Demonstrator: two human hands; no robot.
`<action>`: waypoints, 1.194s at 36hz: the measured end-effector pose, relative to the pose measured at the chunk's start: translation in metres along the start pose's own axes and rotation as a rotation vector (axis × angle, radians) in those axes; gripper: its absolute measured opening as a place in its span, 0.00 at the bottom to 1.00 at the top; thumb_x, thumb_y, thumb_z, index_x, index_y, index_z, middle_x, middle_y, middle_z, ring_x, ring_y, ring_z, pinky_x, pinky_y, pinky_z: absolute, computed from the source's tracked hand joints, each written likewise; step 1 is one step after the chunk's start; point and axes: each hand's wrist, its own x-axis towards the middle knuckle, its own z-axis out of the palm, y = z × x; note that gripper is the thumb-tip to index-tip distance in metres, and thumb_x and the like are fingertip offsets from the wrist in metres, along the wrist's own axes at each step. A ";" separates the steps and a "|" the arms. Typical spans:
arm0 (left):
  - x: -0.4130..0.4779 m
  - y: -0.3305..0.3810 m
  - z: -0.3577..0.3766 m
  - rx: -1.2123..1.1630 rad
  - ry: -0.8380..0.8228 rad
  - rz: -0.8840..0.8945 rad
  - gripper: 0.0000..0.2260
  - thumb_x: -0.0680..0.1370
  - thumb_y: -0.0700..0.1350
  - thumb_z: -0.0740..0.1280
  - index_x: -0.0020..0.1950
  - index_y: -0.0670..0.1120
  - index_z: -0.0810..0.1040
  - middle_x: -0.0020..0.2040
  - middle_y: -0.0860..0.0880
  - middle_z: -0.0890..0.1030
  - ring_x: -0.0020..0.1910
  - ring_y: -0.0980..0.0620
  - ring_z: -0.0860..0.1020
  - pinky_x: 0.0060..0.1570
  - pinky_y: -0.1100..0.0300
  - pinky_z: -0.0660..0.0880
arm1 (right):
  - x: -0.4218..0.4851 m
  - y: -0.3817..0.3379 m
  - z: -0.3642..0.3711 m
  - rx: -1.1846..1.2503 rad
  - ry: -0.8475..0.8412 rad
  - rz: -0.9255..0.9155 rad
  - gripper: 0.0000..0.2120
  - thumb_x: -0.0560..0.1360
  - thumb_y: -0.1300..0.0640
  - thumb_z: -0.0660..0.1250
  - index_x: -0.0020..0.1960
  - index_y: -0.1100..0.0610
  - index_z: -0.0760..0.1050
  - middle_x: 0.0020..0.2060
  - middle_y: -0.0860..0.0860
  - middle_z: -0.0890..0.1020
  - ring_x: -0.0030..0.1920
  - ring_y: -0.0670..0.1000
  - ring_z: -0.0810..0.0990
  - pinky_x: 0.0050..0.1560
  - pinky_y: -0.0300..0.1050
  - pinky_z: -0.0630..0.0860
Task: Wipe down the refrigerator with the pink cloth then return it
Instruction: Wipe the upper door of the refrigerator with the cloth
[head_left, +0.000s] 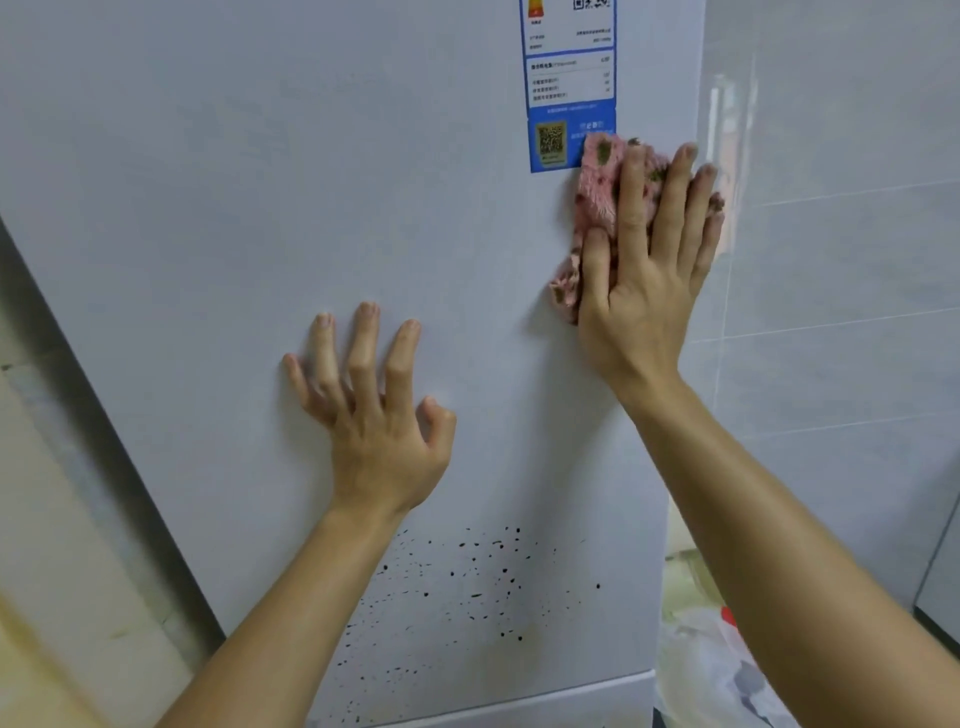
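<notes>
Two bare hands show in the head view, both on the flat white refrigerator door (260, 182). The right hand (644, 280) presses a fluffy pink cloth with olive blotches (597, 176) flat against the door, touching the lower edge of a blue-and-white printed label (569, 78); its fingers lie straight and slightly apart over the cloth. The left hand (379, 415) holds nothing, its spread, arched fingers touching the door by their tips. Wiping looks midway at best: a scatter of black specks (467, 582) lies low on the door, and returning the cloth is not yet done.
</notes>
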 end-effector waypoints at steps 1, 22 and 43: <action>0.000 0.001 0.001 0.003 0.011 -0.001 0.34 0.70 0.43 0.68 0.77 0.46 0.68 0.80 0.41 0.62 0.80 0.30 0.57 0.76 0.25 0.49 | -0.003 0.000 0.000 -0.009 0.003 -0.006 0.26 0.86 0.51 0.56 0.82 0.57 0.62 0.81 0.66 0.59 0.82 0.68 0.54 0.83 0.65 0.48; -0.001 -0.001 0.001 -0.016 -0.040 -0.008 0.33 0.76 0.56 0.67 0.79 0.45 0.65 0.81 0.40 0.61 0.81 0.30 0.54 0.76 0.25 0.47 | -0.136 0.035 -0.010 0.027 -0.128 0.102 0.32 0.87 0.45 0.49 0.85 0.60 0.48 0.82 0.66 0.53 0.82 0.69 0.51 0.78 0.71 0.56; -0.001 0.001 0.002 -0.023 -0.027 -0.010 0.33 0.77 0.55 0.67 0.79 0.45 0.64 0.81 0.40 0.60 0.81 0.31 0.53 0.77 0.26 0.46 | -0.147 0.029 -0.046 0.159 -0.287 0.627 0.38 0.79 0.34 0.49 0.85 0.48 0.50 0.82 0.56 0.63 0.69 0.69 0.76 0.59 0.62 0.75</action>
